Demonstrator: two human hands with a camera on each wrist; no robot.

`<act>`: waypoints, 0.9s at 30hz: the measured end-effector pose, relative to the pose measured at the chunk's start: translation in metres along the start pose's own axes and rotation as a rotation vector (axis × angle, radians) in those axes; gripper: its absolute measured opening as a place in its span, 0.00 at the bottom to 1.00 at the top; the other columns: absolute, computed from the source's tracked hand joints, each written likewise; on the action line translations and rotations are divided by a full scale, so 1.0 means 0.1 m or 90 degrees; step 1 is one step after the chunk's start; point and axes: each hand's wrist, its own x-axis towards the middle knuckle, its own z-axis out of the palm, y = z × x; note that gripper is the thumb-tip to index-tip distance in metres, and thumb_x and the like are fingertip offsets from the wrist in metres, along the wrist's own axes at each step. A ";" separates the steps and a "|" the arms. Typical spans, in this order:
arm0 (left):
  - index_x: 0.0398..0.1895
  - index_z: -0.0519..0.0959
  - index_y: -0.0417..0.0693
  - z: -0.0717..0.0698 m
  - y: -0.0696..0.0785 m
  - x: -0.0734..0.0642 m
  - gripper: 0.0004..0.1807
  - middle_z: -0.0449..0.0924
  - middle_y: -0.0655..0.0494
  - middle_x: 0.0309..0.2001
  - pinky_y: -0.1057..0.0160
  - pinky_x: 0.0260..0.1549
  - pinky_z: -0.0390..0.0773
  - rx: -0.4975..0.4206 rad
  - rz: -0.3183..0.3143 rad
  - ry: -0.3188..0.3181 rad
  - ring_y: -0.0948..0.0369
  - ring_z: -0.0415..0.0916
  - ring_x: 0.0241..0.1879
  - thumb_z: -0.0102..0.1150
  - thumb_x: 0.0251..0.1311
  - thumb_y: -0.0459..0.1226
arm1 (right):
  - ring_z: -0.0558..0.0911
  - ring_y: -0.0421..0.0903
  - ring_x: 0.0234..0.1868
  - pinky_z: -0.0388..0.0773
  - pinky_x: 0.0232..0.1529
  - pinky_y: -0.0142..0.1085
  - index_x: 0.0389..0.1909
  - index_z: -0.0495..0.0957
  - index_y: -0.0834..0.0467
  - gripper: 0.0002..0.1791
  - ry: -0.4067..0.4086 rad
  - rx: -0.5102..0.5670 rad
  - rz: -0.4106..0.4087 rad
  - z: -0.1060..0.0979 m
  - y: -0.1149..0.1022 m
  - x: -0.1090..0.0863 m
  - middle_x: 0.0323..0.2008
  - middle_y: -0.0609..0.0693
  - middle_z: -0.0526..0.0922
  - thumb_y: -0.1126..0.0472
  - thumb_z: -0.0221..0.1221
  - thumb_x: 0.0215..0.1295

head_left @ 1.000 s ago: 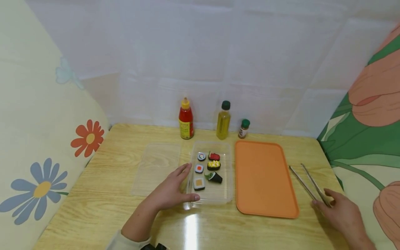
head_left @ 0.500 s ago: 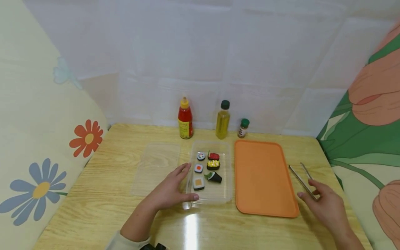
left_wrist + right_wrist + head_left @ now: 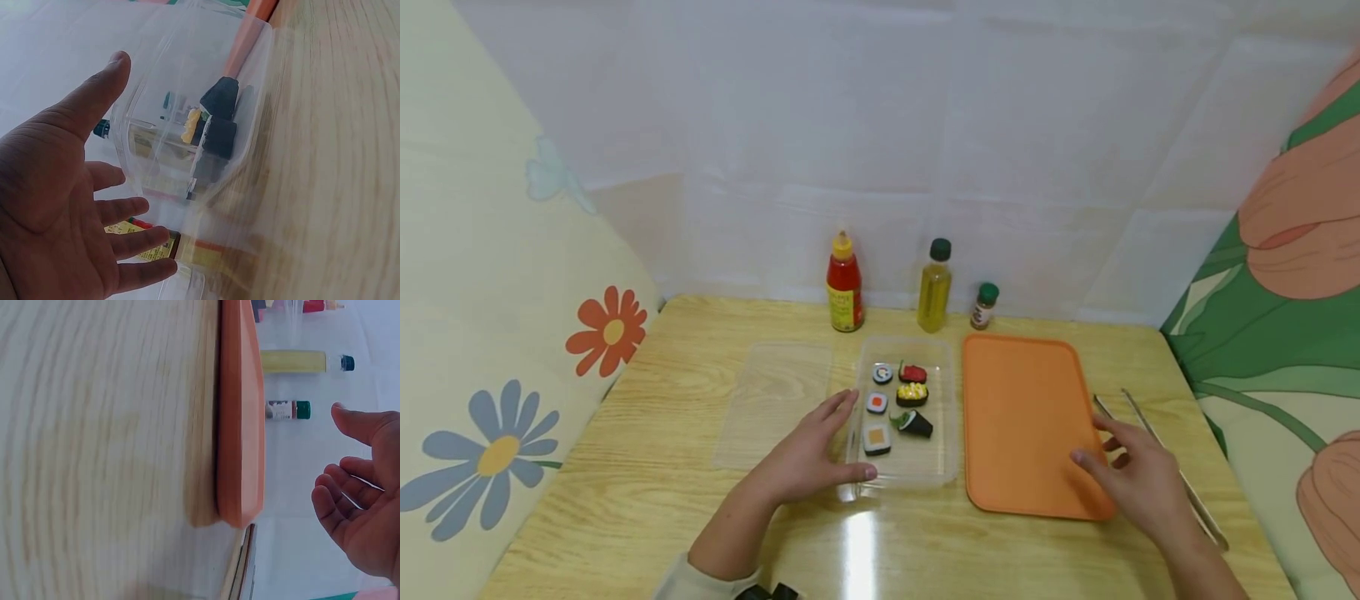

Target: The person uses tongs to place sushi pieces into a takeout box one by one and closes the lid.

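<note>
In the head view my left hand (image 3: 808, 458) is at the left side of a clear plastic container (image 3: 942, 467), thumb and fingers spread along its edge; whether it touches is unclear. The left wrist view shows this hand (image 3: 69, 200) with fingers extended, gripping nothing. Several sushi pieces lie in the container, including a corn-topped one (image 3: 912, 394), a hand roll (image 3: 915, 424) and a square roll (image 3: 877, 439). My right hand (image 3: 1138, 479) hovers over the right edge of the orange tray (image 3: 1022, 417), holding nothing. Metal tongs (image 3: 1204, 514) lie right of the tray, partly hidden by that hand.
Along the back of the table stand a red sauce bottle (image 3: 846, 292), an oil bottle (image 3: 935, 287) and a small green-capped jar (image 3: 985, 307). A clear flat lid (image 3: 775, 400) lies left of the container. Cloth-covered walls close off the back and sides.
My right hand has moved left from the tongs to the tray's right edge, leaving the tongs on the table. My left hand has stayed at the container.
</note>
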 end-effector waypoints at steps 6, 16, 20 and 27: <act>0.85 0.51 0.51 -0.01 -0.01 0.00 0.64 0.47 0.45 0.83 0.33 0.71 0.59 -0.001 0.003 -0.003 0.38 0.49 0.79 0.72 0.51 0.67 | 0.83 0.51 0.37 0.83 0.32 0.34 0.58 0.83 0.62 0.30 0.012 0.026 -0.033 0.10 -0.12 0.06 0.47 0.56 0.88 0.62 0.79 0.53; 0.85 0.50 0.52 -0.03 -0.01 -0.01 0.65 0.46 0.46 0.83 0.35 0.72 0.57 -0.004 0.001 0.000 0.41 0.48 0.80 0.75 0.50 0.65 | 0.85 0.54 0.45 0.85 0.40 0.44 0.62 0.81 0.58 0.31 -0.033 0.070 -0.036 0.26 -0.41 0.14 0.52 0.54 0.87 0.58 0.78 0.57; 0.85 0.50 0.51 -0.06 0.00 -0.03 0.64 0.46 0.46 0.83 0.36 0.73 0.56 -0.005 0.011 0.011 0.41 0.48 0.80 0.77 0.50 0.61 | 0.85 0.53 0.47 0.85 0.42 0.43 0.62 0.81 0.58 0.32 -0.045 0.106 -0.057 0.36 -0.52 0.19 0.55 0.54 0.86 0.59 0.78 0.57; 0.84 0.53 0.50 -0.11 -0.01 -0.10 0.62 0.48 0.46 0.83 0.35 0.73 0.56 -0.015 0.026 0.028 0.41 0.49 0.79 0.78 0.52 0.57 | 0.85 0.55 0.51 0.86 0.45 0.46 0.64 0.80 0.58 0.33 -0.073 0.162 -0.092 0.52 -0.73 0.21 0.58 0.54 0.84 0.59 0.78 0.57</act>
